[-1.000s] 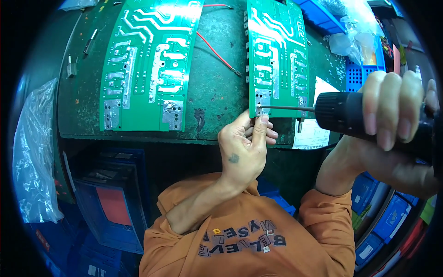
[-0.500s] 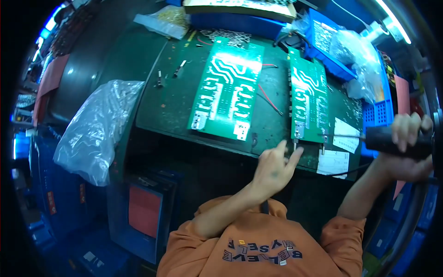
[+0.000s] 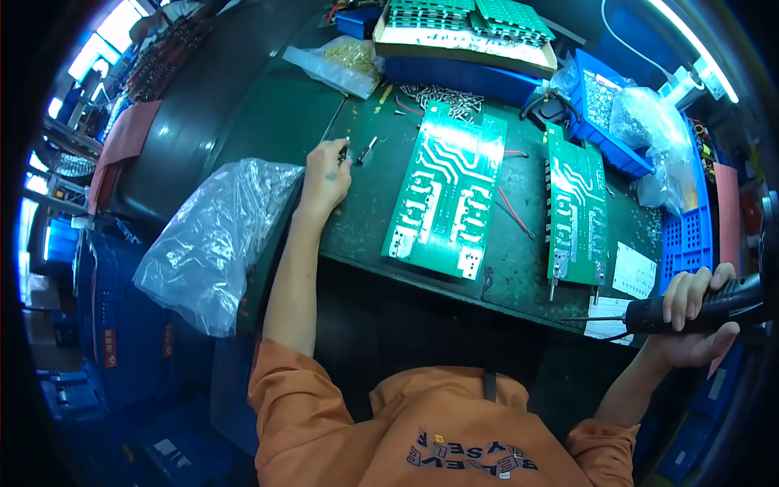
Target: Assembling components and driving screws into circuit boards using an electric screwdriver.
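Left hand (image 3: pixel 327 177) has gone from the narrow circuit board (image 3: pixel 578 207) right over to the left side of the green table (image 3: pixel 357 223) since a second ago, and the driver's bit, which lay across that board, is now clear of it. From where I'm standing, the left fingers are curled in at a small dark part (image 3: pixel 343 152), but I honestly can't tell if it's pinched yet or just touched. Right hand (image 3: pixel 680 307) is wrapped firmly round the black driver (image 3: pixel 714 311), out past the table's front edge. That tool looks like the heavy one here, rigid, and round the barrel seems the right spot to hold it. Little parts look hard, light and probably slick, so I'd pinch them mid-body. Boards look stiff but easy to hurt; edges only, imo. Quick count: two boards flat on the table, one wide (image 3: pixel 445 195), one narrow; two metal posts (image 3: pixel 553 290) poking out of the narrow one's near edge; one loose part (image 3: pixel 367 151) just beside the left hand, plus the one at the fingertips; two red leads (image 3: pixel 514 213) between the boards; two white slips (image 3: pixel 634 269); too many metal pieces (image 3: pixel 454 101) in the far pile to count.
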`<action>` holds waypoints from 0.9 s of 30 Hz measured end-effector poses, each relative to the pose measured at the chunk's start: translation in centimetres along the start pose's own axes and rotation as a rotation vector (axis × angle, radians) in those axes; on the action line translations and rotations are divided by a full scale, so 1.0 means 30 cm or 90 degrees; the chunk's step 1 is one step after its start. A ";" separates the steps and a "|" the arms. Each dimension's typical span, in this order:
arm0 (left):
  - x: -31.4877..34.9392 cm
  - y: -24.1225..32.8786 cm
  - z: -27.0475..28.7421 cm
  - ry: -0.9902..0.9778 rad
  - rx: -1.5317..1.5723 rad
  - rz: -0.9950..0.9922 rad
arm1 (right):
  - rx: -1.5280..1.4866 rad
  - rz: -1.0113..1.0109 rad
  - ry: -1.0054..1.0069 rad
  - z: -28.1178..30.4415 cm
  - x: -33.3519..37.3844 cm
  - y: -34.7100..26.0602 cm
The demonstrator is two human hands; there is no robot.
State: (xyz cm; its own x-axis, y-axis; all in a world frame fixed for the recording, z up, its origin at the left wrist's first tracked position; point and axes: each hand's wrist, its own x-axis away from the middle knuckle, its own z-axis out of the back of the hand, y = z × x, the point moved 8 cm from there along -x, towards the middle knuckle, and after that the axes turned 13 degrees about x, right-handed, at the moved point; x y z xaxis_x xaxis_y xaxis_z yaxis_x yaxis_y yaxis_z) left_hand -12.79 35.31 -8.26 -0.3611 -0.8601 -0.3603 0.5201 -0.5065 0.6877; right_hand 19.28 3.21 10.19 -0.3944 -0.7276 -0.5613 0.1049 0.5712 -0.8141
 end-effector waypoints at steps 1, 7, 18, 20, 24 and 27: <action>-0.015 -0.003 -0.021 -0.024 0.024 -0.012 | 0.006 0.000 0.007 -0.002 0.000 -0.002; -0.042 0.129 -0.045 -0.187 0.147 -0.017 | 0.003 -0.007 0.015 0.015 -0.010 0.009; -0.053 0.177 -0.138 -0.307 -0.144 -0.342 | -0.033 0.026 0.021 0.034 0.016 -0.013; -0.057 0.126 -0.134 -0.279 -0.095 -0.274 | -0.045 0.020 0.018 0.046 0.024 -0.018; -0.103 0.018 -0.080 -0.120 0.231 0.081 | -0.067 0.024 0.019 0.066 0.046 -0.041; -0.069 0.024 -0.082 -0.024 0.889 0.264 | -0.079 0.032 0.011 0.076 0.053 -0.053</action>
State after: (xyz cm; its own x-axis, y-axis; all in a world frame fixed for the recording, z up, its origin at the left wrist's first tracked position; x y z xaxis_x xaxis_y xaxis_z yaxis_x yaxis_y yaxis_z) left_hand -9.76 36.57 -8.57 -0.4062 -0.9137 0.0133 -0.5622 0.2614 0.7846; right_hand 20.58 0.28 10.25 -0.4075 -0.6902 -0.5979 0.0118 0.6507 -0.7592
